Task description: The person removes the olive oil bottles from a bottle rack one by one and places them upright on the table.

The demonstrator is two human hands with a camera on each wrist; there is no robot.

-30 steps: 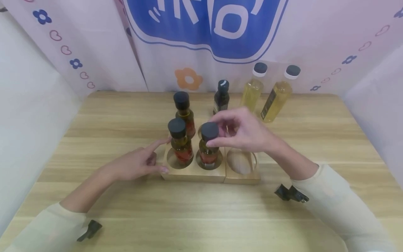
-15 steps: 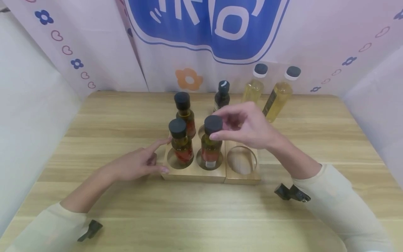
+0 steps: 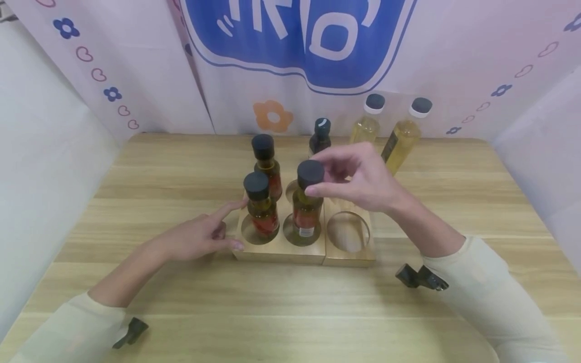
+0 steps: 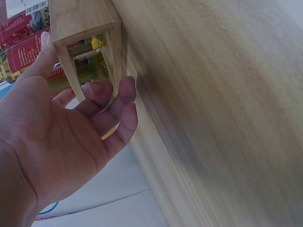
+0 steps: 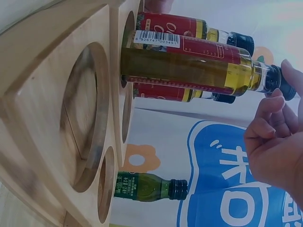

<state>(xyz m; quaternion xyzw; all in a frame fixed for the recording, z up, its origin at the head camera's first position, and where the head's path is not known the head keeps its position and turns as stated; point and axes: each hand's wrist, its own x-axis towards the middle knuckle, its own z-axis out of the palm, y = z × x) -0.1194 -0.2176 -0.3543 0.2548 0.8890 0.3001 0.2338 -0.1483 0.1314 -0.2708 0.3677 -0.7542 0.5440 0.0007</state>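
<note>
My right hand (image 3: 363,176) pinches the black cap of an oil bottle (image 3: 307,209) with a red label between thumb and fingers. In the right wrist view that bottle (image 5: 189,64) stands partly raised, its lower end still within a round hole of the wooden rack (image 3: 281,252). My left hand (image 3: 195,237) touches the rack's left end with thumb and index finger; its other fingers are loosely bent in the left wrist view. Two similar red-labelled bottles, a front one (image 3: 263,217) and a rear one (image 3: 269,171), stand in the rack's left holes.
A second wooden rack section (image 3: 349,257) with a vacant front hole adjoins on the right. Behind stand a small dark green bottle (image 3: 321,141) and two bottles of pale yellow oil, one left (image 3: 365,130) and one right (image 3: 404,141). A printed curtain (image 3: 150,65) hangs behind the table.
My right hand has raised the red-labelled oil bottle and shifted slightly to the right with it, showing more of its label. My left hand keeps its place at the rack.
</note>
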